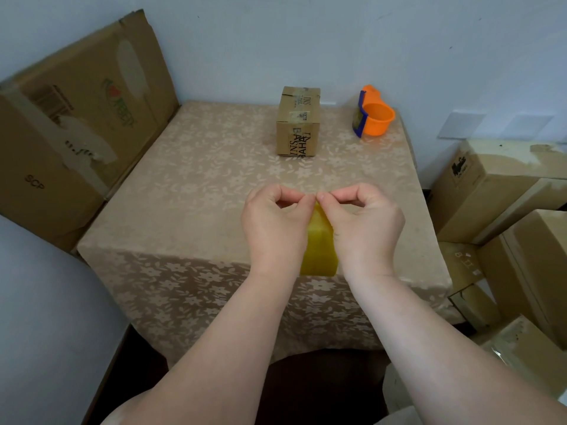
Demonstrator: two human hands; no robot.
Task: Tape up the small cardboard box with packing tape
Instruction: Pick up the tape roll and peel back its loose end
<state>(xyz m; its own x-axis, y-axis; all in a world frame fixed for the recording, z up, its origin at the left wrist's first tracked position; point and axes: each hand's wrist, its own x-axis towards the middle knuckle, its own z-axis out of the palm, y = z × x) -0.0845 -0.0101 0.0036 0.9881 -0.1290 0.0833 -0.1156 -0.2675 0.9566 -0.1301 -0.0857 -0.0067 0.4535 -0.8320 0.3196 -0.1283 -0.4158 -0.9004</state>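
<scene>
Small cardboard box (298, 122): brown corrugated, upright on the far half of the table (196, 185); flaps closed on top, strips of clear tape across the top seam and down the near face; dark lettering on the near face, turned sideways and partly doubled under the tape, hard to read.

Roll of packing tape (319, 243): yellowish, translucent; well nearer the camera than the box, above the table's near edge; seen edge-on between the two hands, its sides hidden by them.

Left hand (273, 228): left of the roll; thumb and forefinger pinched together at the roll's top edge, remaining fingers curled.

Right hand (365, 225): right of the roll; thumb and forefinger likewise pinched at the same top edge, tips nearly meeting those of the left hand; whether a loose tape end lies between the fingertips cannot be made out.

Tape dispenser (372, 111): orange with a blue part, just right of the box; its details are unclear.

Table covering: beige cloth with pale floral pattern.
</scene>
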